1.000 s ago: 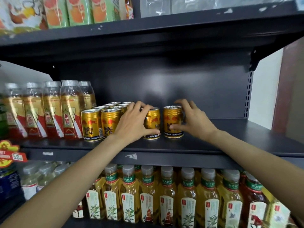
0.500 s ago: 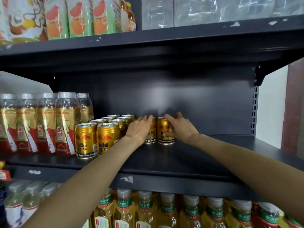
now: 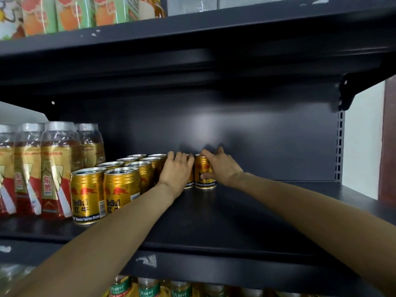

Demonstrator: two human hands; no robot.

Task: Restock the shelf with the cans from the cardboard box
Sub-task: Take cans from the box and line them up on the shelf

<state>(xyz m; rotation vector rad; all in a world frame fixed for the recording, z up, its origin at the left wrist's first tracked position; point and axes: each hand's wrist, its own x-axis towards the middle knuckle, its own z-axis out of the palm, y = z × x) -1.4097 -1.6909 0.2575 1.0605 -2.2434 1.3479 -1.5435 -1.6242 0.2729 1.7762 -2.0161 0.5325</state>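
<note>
clear plastic bottles with gold-and-red labels (image 3: pixel 51 170) stand upright at the left. green-and-orange drink cartons (image 3: pixel 70 12) line the tier above. below, yellow tea bottles with green neck bands (image 3: pixel 147 289) peek up.

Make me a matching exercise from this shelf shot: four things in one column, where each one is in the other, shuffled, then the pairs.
Things:
1. right hand
2. left hand
3. clear bottles with gold and red labels
4. juice cartons

Places:
A. far left of the middle shelf
B. on the top shelf
C. on the rightmost gold can
D. on the gold can beside the rightmost one

Pairs: 1-C, 2-D, 3-A, 4-B
</note>
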